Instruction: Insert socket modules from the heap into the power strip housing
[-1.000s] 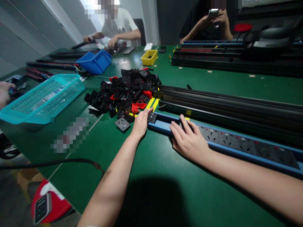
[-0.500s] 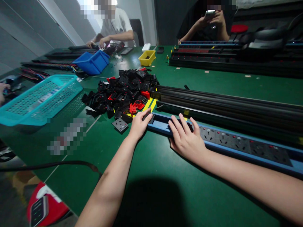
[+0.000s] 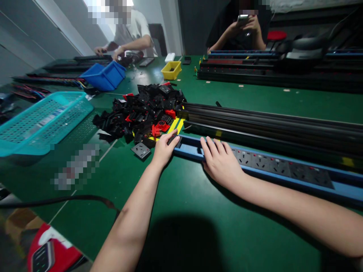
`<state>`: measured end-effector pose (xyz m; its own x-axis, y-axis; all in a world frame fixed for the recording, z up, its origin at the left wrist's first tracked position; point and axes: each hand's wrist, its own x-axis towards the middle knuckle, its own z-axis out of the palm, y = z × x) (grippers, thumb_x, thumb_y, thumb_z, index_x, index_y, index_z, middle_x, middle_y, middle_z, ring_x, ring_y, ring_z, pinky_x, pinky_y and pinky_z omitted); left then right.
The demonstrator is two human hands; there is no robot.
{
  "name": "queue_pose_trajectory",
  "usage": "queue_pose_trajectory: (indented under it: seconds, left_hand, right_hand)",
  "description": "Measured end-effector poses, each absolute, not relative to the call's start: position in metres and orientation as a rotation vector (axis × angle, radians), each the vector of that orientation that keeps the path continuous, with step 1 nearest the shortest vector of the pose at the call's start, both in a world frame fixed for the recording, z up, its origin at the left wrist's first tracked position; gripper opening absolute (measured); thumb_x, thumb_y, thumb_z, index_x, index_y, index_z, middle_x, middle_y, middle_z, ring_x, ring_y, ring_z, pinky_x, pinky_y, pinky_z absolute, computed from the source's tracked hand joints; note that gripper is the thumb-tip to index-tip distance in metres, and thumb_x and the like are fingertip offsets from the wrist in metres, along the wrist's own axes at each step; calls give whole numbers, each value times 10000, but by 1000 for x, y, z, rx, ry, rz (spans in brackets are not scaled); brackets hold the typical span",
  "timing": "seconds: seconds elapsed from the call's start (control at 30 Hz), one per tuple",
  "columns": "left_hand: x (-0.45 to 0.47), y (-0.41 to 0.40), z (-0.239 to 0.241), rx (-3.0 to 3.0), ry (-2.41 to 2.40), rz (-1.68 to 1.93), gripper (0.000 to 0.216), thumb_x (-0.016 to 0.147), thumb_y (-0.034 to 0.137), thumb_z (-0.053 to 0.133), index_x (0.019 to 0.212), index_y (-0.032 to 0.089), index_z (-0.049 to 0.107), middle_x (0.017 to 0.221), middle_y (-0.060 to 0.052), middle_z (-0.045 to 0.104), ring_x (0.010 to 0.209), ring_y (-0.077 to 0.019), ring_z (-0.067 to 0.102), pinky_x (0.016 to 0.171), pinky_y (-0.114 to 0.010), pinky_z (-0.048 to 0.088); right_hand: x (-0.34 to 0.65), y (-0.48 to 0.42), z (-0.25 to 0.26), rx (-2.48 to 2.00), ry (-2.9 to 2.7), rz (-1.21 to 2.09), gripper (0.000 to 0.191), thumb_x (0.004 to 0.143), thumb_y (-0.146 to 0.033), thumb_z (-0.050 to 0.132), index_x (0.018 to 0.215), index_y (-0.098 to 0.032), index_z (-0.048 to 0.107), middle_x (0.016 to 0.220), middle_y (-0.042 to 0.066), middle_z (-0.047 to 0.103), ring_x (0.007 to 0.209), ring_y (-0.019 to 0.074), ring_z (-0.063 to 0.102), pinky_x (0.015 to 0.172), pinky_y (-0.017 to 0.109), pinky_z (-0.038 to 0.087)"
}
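A long blue channel rail [image 3: 190, 151] lies across the green table, with a row of black socket modules [image 3: 276, 168] set in its right part. At the rail's left end, my left hand [image 3: 162, 152] pinches a dark socket piece [image 3: 176, 140], largely covered by the fingers. My right hand [image 3: 222, 163] is laid over the rail, fingers across its top and thumb by the near side, hiding what is under them. Between both hands a stretch of bare blue channel shows. A loose black socket module [image 3: 141, 150] rests left of my left hand.
Beyond my left hand rises a heap of black and red parts [image 3: 147, 109]. Long black rails [image 3: 255, 128] lie behind the blue one. A turquoise basket [image 3: 48, 117], blue bin [image 3: 104, 75] and yellow bin [image 3: 171, 70] stand farther off. Two people sit across the table.
The view has shifted slightly, moving the scene leftward. My right hand's fingers have drawn closer together, and more bare channel shows beside them. My left hand keeps its place at the rail's end.
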<state>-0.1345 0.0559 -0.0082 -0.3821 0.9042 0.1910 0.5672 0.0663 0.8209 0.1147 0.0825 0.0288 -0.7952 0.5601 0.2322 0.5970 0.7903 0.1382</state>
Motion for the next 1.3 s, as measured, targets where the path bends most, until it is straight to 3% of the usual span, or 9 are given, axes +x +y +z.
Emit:
queue_pose_trajectory:
  seconds: [0.1,0.17,0.43,0.63,0.73,0.8,0.9,1.17,1.3]
  left_hand:
    - [-135,56,-9,1476,1974,1242,551,907,523,603,1311,157,681,1244,-134,717,1132,-291,663,1040,-440,472]
    - [-136,56,-9,1477,1972,1244,545,908,526,601,1305,162,685,1237,-131,719,1133,-295,661,1044,-446,471]
    - [-125,55,-7,1623,1905,1197,500,945,542,541,1286,208,689,1125,-123,714,1043,-273,667,960,-424,509]
    - [-121,56,-7,1736,1924,1180,375,970,452,513,1219,193,623,1214,-122,671,1170,-263,603,1041,-429,450]
    - [-121,56,-6,1680,2042,1181,285,928,478,565,994,201,552,986,-65,646,946,-215,614,873,-363,489]
    - [-121,56,-5,1658,2078,1137,330,910,523,580,830,223,467,796,-14,578,758,-180,552,734,-320,455]
    - [-120,56,-3,1684,2011,1107,436,915,574,558,708,230,389,664,9,507,648,-158,472,652,-302,387]
    - [-120,54,-2,1734,1923,1157,381,921,526,571,714,207,562,679,1,552,697,-161,529,660,-289,404]
    - [-113,51,3,2150,1993,1021,362,1000,431,433,797,209,635,778,-57,647,800,-207,579,756,-347,433]
  right_hand:
    - [116,92,38,-975,-2862,-205,826,934,-410,542,1554,57,258,1337,270,598,1124,344,571,925,438,411]
    - [116,96,40,-1048,-2889,-158,873,892,-509,577,1514,56,338,1204,239,649,1051,337,589,883,426,399]
    - [117,91,38,-1088,-2835,-264,804,911,-525,543,1486,16,393,1171,212,654,1006,327,591,841,405,356]
    - [118,91,38,-1067,-2816,-285,800,912,-518,558,1483,18,399,1169,212,658,999,323,596,839,399,364]
    - [119,91,37,-1063,-2812,-291,807,911,-522,561,1486,19,395,1183,219,657,999,323,596,836,398,368]
    - [119,90,37,-1060,-2810,-295,806,914,-523,557,1486,21,394,1194,222,654,1007,325,595,839,398,370]
    - [118,91,36,-1060,-2807,-298,802,919,-520,547,1486,26,392,1199,222,654,1006,326,596,836,399,372]
    - [118,91,35,-1037,-2792,-298,802,916,-509,554,1482,35,389,1237,233,642,1026,328,588,853,410,374]
    - [118,90,36,-1030,-2797,-305,805,913,-501,555,1484,39,383,1260,236,631,1026,332,585,842,414,377]
